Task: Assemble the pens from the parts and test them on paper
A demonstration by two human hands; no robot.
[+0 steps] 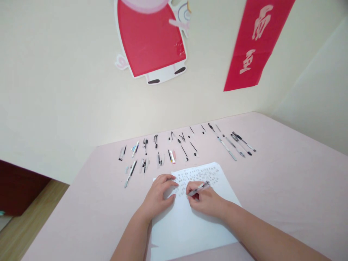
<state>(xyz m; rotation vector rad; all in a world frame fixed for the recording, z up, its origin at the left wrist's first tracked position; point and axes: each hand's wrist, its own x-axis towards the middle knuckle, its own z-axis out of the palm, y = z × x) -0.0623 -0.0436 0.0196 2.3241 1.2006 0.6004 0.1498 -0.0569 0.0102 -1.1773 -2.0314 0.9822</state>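
A white sheet of paper (187, 228) lies on the pink tabletop, its upper part covered with rows of small dark handwriting. My right hand (205, 199) is closed around a clear-barrelled pen (199, 188), whose tip points down and left at the writing. Whether the tip touches the paper I cannot tell. On the sheet's left edge rests my left hand (160, 195), fingers apart and bent a little, with nothing in it. Beyond the paper lie several pens and pen parts, among them a white and dark pen (131, 174) and a pink-and-white marker (172, 156).
Capped pens (244, 140) lie at the right rear of the table (288, 181). Short black refills (184, 152) and loose caps are spread along the back. Behind the table stands a pale wall with a red cartoon cutout (154, 40) and a red banner (255, 43).
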